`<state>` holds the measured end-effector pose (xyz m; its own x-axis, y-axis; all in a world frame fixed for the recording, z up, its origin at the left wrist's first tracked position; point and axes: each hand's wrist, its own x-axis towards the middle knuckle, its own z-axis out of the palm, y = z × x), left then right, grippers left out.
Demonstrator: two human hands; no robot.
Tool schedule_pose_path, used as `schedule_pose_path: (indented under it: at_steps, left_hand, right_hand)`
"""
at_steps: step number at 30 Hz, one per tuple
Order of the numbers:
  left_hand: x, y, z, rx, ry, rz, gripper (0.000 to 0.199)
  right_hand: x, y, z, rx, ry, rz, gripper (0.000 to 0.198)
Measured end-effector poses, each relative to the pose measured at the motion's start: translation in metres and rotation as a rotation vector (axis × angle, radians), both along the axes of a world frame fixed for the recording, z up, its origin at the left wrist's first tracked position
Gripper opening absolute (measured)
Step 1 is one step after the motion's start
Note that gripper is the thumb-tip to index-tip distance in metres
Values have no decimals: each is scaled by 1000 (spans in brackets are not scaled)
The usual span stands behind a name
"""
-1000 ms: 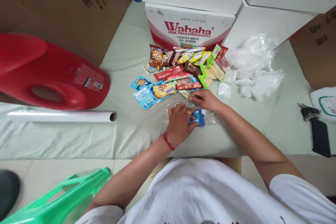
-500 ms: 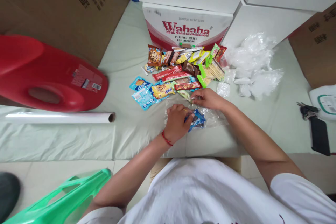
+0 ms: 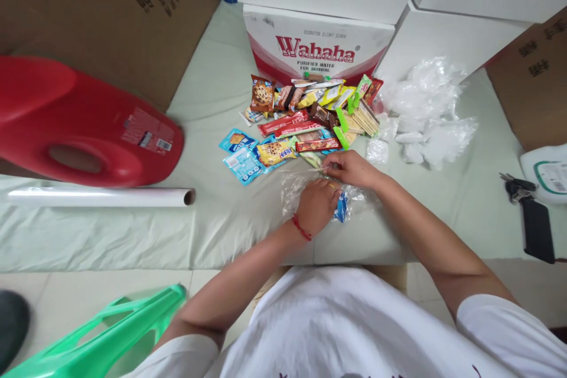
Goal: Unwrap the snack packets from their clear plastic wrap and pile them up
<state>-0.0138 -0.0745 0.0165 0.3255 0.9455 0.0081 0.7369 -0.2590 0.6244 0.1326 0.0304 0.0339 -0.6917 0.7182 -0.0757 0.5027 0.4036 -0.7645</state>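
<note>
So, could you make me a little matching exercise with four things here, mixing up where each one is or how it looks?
1. left hand
2. blue packet
3. white roll
4. carton

A. printed "Wahaha"
B. beside the red jug
C. wearing a red cord
D. partly hidden by the left hand

Pairs: 1-C, 2-D, 3-B, 4-A

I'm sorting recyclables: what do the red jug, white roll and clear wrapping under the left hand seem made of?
Red jug: probably moulded plastic, satin, its handle formed into the body. White roll: glossy film or coated paper, unclear which; brown core resembles cardboard. Clear wrapping: likely thin plastic, see-through, crinkled, shiny.
</note>
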Motion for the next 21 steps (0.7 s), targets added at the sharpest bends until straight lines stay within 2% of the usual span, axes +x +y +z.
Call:
schedule_pose_path:
  at_steps: [3, 7, 8, 10, 12, 13, 15, 18, 21]
  left_hand:
    - [-2, -4, 2, 91, -12, 114, 24]
    - [-22, -29, 8, 335, 23, 373, 28]
    - [-27, -37, 9, 374, 19, 360, 26]
    - [-34, -52, 8, 408, -7, 194, 25]
    - [-34, -62, 6, 378, -2, 38, 31]
    - [-31, -65, 4, 356, 10, 5, 35]
    - [-25, -65, 3, 319, 37, 40, 37]
    - [-21, -59, 5, 266, 43, 169, 39]
    - [-28, -48, 9, 125, 43, 145, 63]
  right_hand:
    - [2, -1, 1, 26, 3, -4, 15]
    - [5, -1, 4, 75, -19, 0, 15]
    - [5, -2, 5, 85, -26, 2, 16]
    - [6, -3, 6, 104, -41, 6, 16]
    - [6, -4, 7, 133, -63, 5, 15]
    - [5, -5, 8, 148, -73, 4, 15]
    - [6, -6, 9, 166, -85, 3, 14]
    - [8, -8, 11, 168, -80, 2, 15]
    - [10, -9, 12, 154, -74, -1, 15]
